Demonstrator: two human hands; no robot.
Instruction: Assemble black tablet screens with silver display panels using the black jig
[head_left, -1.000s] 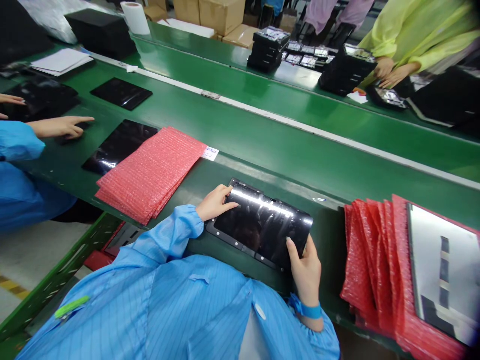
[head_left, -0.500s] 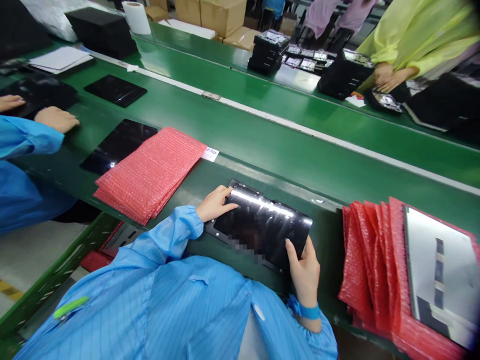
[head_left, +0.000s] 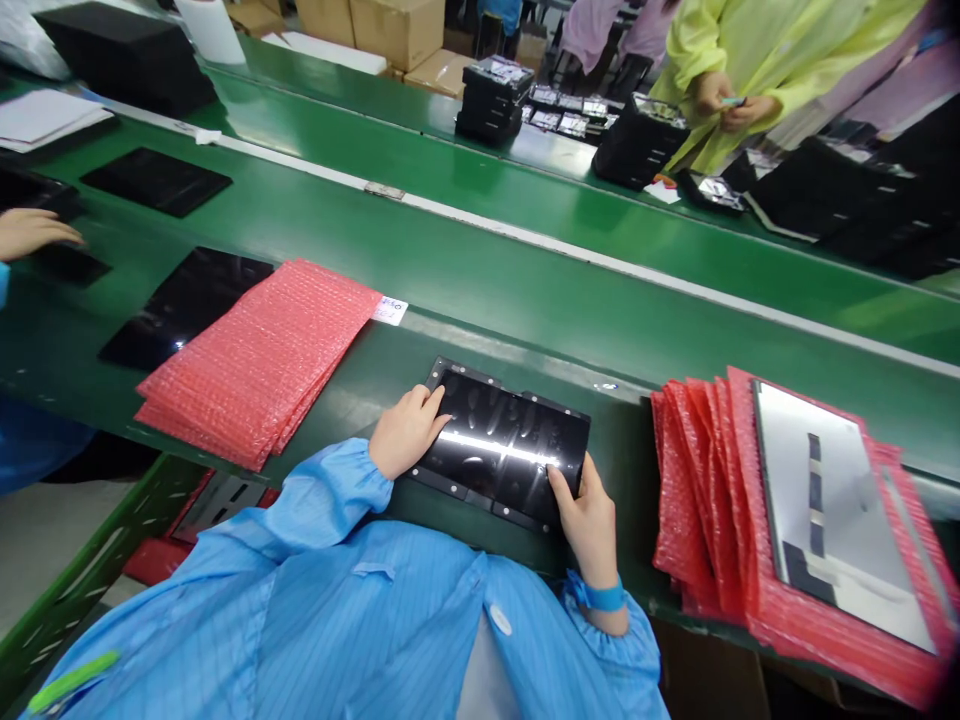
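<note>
A glossy black display panel [head_left: 510, 425] lies in a black frame-like fixture [head_left: 454, 489] with silver dots around its border, in front of my body. My left hand [head_left: 409, 432] grips the panel's left edge, thumb bent over its face. At the right edge, my right hand [head_left: 590, 515] pinches the panel, thumb on top and fingers at the side, mostly out of sight. A bright streak of light crosses the panel, with smudge-like reflections above it. A blue band [head_left: 604, 597] circles my right wrist.
Red bubble-wrap sleeves [head_left: 262, 350] lie left, partly over a dark panel [head_left: 187, 290]. More red sleeves [head_left: 697, 490] stand right, under a silver-backed panel [head_left: 832, 500]. A co-worker's hand [head_left: 34, 232] is far left; a person in yellow [head_left: 720, 60] stands across the green bench [head_left: 525, 270].
The panel, bowed and raised at its right side before, now lies flatter in the fixture, my hands still at its edges. The view has shifted right. The person in yellow has raised their hands.
</note>
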